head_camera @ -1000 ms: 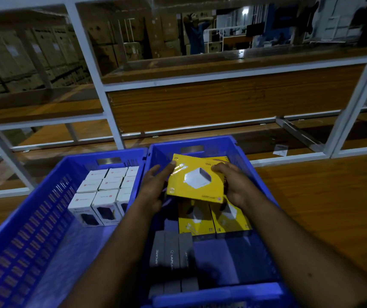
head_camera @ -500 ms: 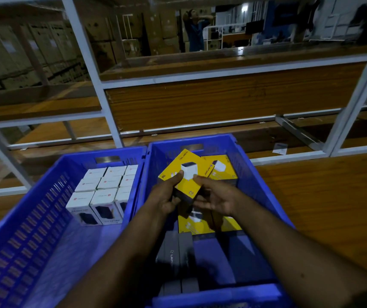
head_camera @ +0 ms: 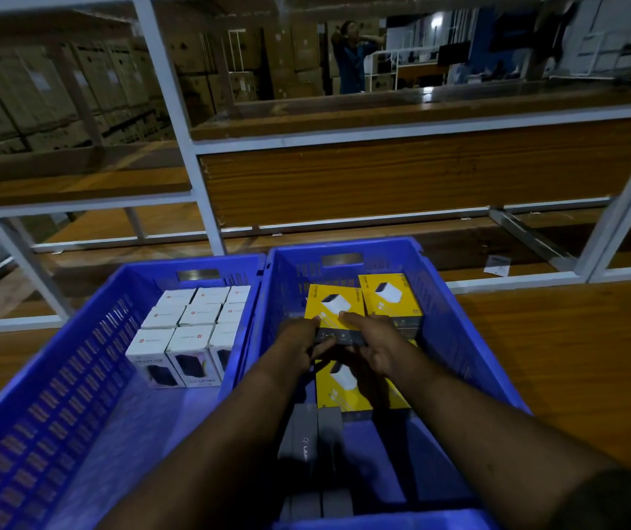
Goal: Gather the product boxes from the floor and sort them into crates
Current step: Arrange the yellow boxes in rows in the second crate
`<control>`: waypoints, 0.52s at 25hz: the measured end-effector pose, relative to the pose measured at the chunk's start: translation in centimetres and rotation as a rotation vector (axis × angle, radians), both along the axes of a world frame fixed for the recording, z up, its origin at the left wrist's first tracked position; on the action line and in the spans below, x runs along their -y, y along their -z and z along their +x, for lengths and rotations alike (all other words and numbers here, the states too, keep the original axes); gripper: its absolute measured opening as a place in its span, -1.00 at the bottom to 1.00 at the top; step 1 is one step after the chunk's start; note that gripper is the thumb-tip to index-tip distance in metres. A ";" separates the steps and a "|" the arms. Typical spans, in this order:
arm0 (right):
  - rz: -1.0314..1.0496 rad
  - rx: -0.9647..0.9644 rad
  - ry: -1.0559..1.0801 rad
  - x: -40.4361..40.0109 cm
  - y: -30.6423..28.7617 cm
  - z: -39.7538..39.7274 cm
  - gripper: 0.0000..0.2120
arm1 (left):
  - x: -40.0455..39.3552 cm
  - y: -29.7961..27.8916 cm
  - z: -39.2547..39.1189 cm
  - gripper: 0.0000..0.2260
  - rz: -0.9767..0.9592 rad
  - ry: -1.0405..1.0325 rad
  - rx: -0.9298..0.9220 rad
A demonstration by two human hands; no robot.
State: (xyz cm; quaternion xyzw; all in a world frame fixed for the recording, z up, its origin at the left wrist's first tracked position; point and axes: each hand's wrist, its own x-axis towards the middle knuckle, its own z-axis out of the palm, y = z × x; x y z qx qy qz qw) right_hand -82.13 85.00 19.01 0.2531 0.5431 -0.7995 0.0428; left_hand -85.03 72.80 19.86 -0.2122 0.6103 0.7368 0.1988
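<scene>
Both hands are in the right blue crate [head_camera: 455,319], seating a yellow product box [head_camera: 331,306] at the back of it. Left hand [head_camera: 300,344] holds the box's near left edge, thumb on the yellow top, fingers curled against the dark front face. Right hand [head_camera: 377,348] does the same on the near right side, thumb on top, fingers curled lower. The box sits high, just beside a second yellow box [head_camera: 390,296] at the back right; it looks like it is stacked on another one, but the hands hide what is underneath, so I cannot tell for sure.

Progress: sorting looks well underway. The left blue crate [head_camera: 57,395] holds a neat block of white product boxes [head_camera: 195,319] at its far end, three across, with much of its floor bare in front. The right blue crate also has more yellow boxes [head_camera: 338,384] lying lower, nearer the camera, and a row of grey boxes [head_camera: 308,441] standing on edge at the near end. Types are kept apart per crate or per zone.

Left to do: release this box once it is square with its neighbour. How many boxes remain on the floor is not shown; none are visible on the wooden surface [head_camera: 554,357] around the crates. Both crates have room.
</scene>
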 end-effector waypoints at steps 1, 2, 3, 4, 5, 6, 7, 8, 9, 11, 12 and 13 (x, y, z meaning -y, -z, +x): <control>-0.015 0.009 -0.023 -0.1 0.1 0.0 -0.68 | -0.3 0.2 -0.1 -0.82 -0.033 -0.007 -0.003; -0.013 0.005 -0.044 -0.1 0.3 0.1 -0.72 | -0.5 0.6 -0.5 -0.77 -0.065 -0.002 -0.016; 0.015 0.006 -0.034 -0.2 0.7 -0.1 -0.70 | -0.6 1.1 -0.9 -0.74 -0.098 -0.001 -0.020; 0.041 0.008 -0.006 -0.2 1.0 -0.3 -0.69 | -0.7 1.6 -1.2 -0.73 -0.125 -0.009 -0.021; 0.087 0.026 0.031 -0.3 1.6 -0.7 -0.70 | -0.9 2.0 -1.4 -0.73 -0.161 -0.003 -0.036; 0.135 0.051 0.082 -0.4 2.2 -1.1 -0.74 | -1.0 2.4 -1.7 -0.74 -0.193 0.024 -0.067; 0.179 0.096 0.145 -0.5 2.8 -1.6 -0.75 | -1.1 2.6 -1.9 -0.75 -0.224 0.059 -0.099; 0.206 0.137 0.205 -0.7 3.3 -2.0 -0.70 | -1.2 2.7 -2.1 -0.76 -0.241 0.085 -0.111; 0.225 0.174 0.255 -1.0 3.7 -2.5 -0.64 | -1.4 2.5 -2.0 -0.81 -0.255 0.102 -0.102; 0.225 0.214 0.296 -1.2 3.8 -3.2 -0.70 | -2.0 2.6 -2.4 -0.85 -0.288 0.108 -0.123; 0.197 0.222 0.305 -1.1 4.0 -3.6 -0.77 | -2.5 3.3 -2.9 -0.75 -0.300 0.093 -0.116; 0.160 0.228 0.317 -1.1 4.0 -4.0 -0.78 | -2.8 3.6 -3.4 -0.65 -0.307 0.088 -0.113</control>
